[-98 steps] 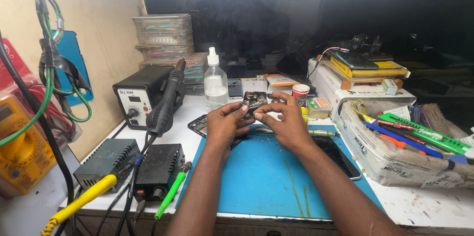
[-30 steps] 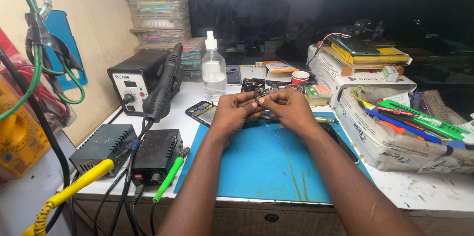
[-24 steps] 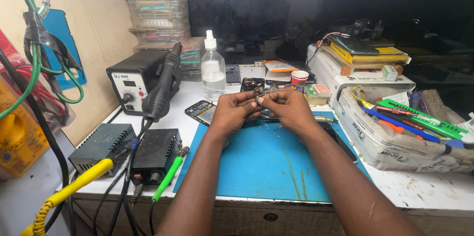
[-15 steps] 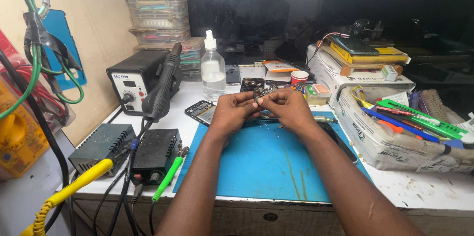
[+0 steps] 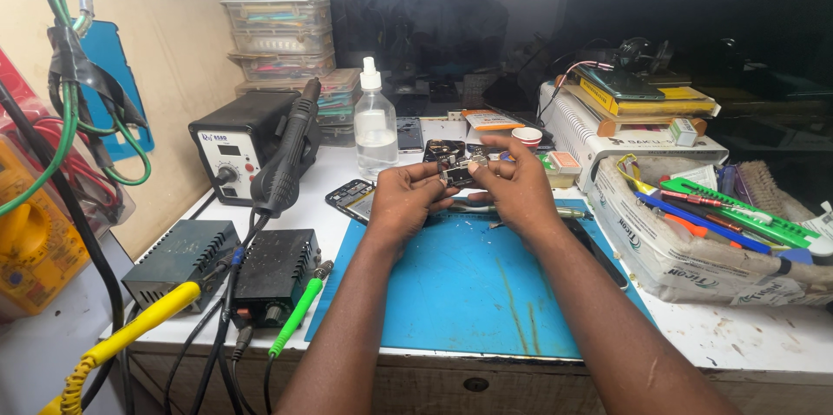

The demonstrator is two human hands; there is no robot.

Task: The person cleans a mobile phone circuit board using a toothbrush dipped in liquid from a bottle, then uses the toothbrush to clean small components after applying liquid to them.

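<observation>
Nearest, below both wrists: blue mat (image 5: 468, 293) on a white bench (image 5: 746, 341). Left of the left forearm: two dark boxes (image 5: 226, 263) with leads, a green-handled (image 5: 295, 315) and a yellow-handled (image 5: 130, 332) tool.

Above the mat's far edge: left hand (image 5: 403, 202) and right hand (image 5: 516, 185) raised, meeting over a small dark part (image 5: 457, 174). Both closed in a fingertip pinch, left fingers on its left end, right fingers and thumb on its right end; part clear of the mat.

Just left of the left hand: flat phone frame (image 5: 351, 198) on the bench. Right of the right hand: white bin (image 5: 685, 246) with dark print on its side, full of green, blue and red tools.

Beyond the hands: clear bottle (image 5: 375, 124) with white nozzle, small white cup (image 5: 526, 135) with red rim, orange-and-white packet (image 5: 488, 119). Farther left: black station (image 5: 239, 146) with white front label and black handle. Farther right: white box (image 5: 607, 141), yellow books (image 5: 651, 101) and a dark phone (image 5: 618, 83) stacked on it. Far back left: stacked clear organisers (image 5: 279, 37).
</observation>
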